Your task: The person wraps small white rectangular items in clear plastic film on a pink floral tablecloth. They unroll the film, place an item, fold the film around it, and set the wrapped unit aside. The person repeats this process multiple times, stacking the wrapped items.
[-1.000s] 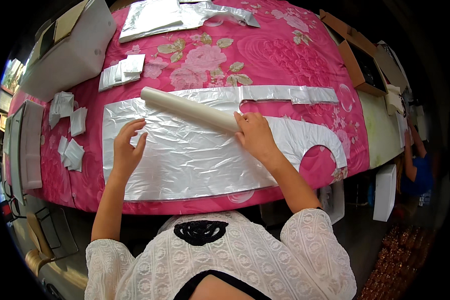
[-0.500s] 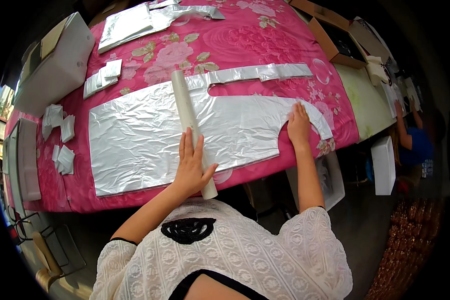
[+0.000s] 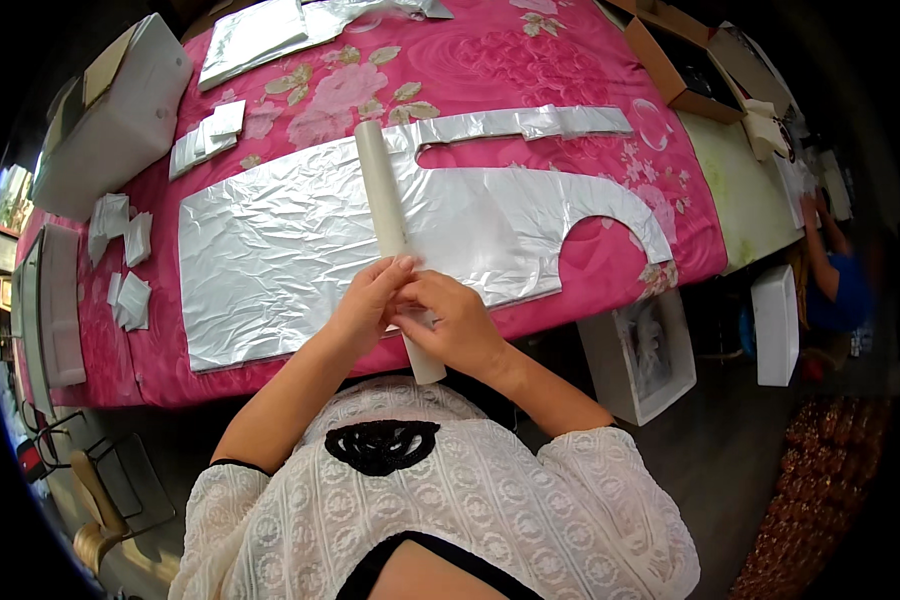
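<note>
A flat stack of thin, silvery plastic aprons lies across the table, its wide body at left and curved strap ends at right. A pale tube rests crosswise over it, its near end jutting past the table edge. My left hand and my right hand meet over the tube's near half, fingers pinched together. A translucent apron layer shows lifted beside them, its edge apparently between my fingers. The fingertips partly cover each other.
Folded silvery sheets lie at the far left, with small white packets along the left side. A white foam box stands there too. Cardboard boxes sit far right. Below the edge is a white bin; a person in blue works at right.
My right hand has left the apron's curved end and moved left to join my left hand at the tube. My left hand's spread fingers have closed. A translucent layer now shows raised.
</note>
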{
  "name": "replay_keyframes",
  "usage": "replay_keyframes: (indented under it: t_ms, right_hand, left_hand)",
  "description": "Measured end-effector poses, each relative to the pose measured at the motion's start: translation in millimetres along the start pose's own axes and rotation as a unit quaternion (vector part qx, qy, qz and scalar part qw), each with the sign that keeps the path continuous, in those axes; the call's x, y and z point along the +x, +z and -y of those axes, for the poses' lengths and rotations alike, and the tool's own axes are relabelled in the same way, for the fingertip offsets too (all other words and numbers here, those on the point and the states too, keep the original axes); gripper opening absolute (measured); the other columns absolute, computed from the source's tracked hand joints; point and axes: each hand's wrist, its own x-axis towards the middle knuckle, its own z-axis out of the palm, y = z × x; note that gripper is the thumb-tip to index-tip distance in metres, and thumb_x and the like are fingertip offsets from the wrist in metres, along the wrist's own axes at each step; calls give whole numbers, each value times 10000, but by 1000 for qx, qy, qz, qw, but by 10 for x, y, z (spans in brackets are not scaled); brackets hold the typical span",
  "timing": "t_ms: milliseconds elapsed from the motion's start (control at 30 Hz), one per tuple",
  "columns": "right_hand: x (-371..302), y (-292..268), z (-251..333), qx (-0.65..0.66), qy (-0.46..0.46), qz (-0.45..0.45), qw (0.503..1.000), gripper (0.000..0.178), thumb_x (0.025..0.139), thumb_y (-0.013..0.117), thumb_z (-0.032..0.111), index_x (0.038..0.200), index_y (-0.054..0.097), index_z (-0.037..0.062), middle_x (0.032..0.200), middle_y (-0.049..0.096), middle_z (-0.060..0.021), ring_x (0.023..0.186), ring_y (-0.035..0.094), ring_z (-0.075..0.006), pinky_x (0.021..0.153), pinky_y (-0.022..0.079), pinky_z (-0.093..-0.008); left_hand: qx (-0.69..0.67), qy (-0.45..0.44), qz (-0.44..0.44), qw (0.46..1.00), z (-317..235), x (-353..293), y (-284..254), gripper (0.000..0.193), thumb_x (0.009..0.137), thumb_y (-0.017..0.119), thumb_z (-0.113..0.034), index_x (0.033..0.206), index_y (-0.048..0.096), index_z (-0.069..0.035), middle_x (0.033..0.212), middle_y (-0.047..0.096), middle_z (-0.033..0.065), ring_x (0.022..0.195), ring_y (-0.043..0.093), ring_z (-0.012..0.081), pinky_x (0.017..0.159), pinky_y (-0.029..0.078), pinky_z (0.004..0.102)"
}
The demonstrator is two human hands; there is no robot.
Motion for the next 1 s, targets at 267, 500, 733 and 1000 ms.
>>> replay_keyframes:
  t_ms: [267,500,733,1000]
  right_hand:
    - [-294,2,205,-136,12,-17,990,258,729,715,164,936,616,47,930,620,-86,809,592,-256,687,486,-346]
    - [-448,72,63,-197,288,186,919,586,714,668,512,900,584,-37,735,620,-201,708,626,-352,645,496,-422]
    - [-540,-8,60,-90,359,171,913,451,738,649,365,895,597,-55,787,633,-237,749,625,-383,691,492,-432]
    - [-652,-135,-47,-61,397,177,899,469,733,672,393,855,615,-56,767,639,-220,734,637,-354,683,494,-400]
  left_hand:
    - [348,-26,-199,916,-913,-858,-2073,173,798,627,-148,928,611,-34,809,630,29,749,601,98,691,468,245]
    - [775,171,-286,537,-1092,-1030,-1973,220,722,557,45,933,598,-3,929,646,115,864,620,281,746,489,356]
    - [639,468,-167,587,-662,-120,-640,276,821,544,-26,1096,548,-5,1165,568,138,1067,536,321,901,438,387]
    - [686,377,-98,614,287,446,-412,588,864,464,-171,1356,270,84,1434,244,256,1345,225,379,1101,180,456]
